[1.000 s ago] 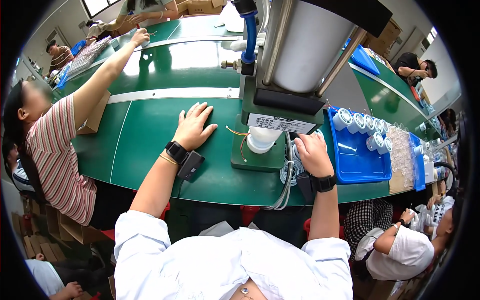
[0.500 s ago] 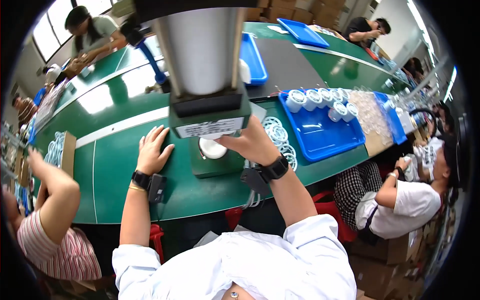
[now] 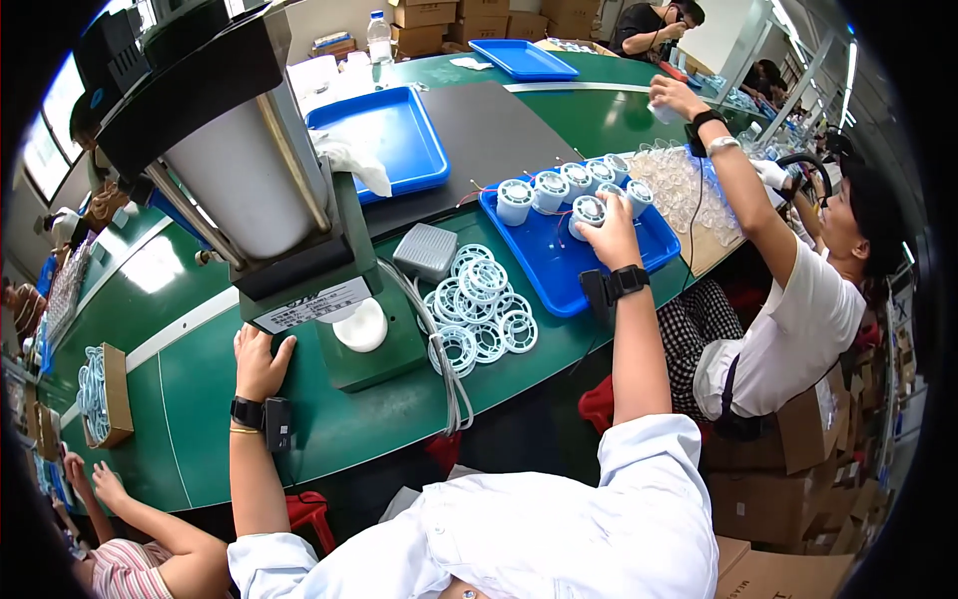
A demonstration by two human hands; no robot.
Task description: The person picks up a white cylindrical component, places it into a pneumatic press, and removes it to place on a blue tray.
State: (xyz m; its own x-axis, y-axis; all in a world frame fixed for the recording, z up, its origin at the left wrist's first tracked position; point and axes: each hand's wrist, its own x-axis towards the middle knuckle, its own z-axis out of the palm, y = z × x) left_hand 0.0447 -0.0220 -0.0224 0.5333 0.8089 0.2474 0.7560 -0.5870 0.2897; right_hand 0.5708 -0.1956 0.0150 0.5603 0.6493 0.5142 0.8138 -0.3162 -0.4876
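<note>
My right hand point(image 3: 611, 243) has its thumb and fingers round a white cylindrical part point(image 3: 587, 214) with a slotted round top. That part is in a blue tray point(image 3: 559, 290), near similar white cylinders point(image 3: 515, 203) with thin red wires. Flat on the green table lies my left hand point(image 3: 259, 365), thumb apart and holding nothing. It is beside the green base point(image 3: 374, 367) of a bench press point(image 3: 249, 170); the press head hides some fingertips. A white round piece point(image 3: 361, 327) sits on the base under the press head.
Pale blue rings point(image 3: 479, 309) are heaped beside a grey foot-pedal-like box point(image 3: 426, 252) and grey cables point(image 3: 454, 404). Clear plastic cups point(image 3: 684, 190) cover a board right of the tray. A co-worker's raised arm point(image 3: 743, 190) reaches over them. A box of rings point(image 3: 118, 399) stands left.
My right hand has left the press and moved right to a white cylinder in the tray. My left hand stays on the table. The view has turned right; the right-hand co-worker's arm has risen.
</note>
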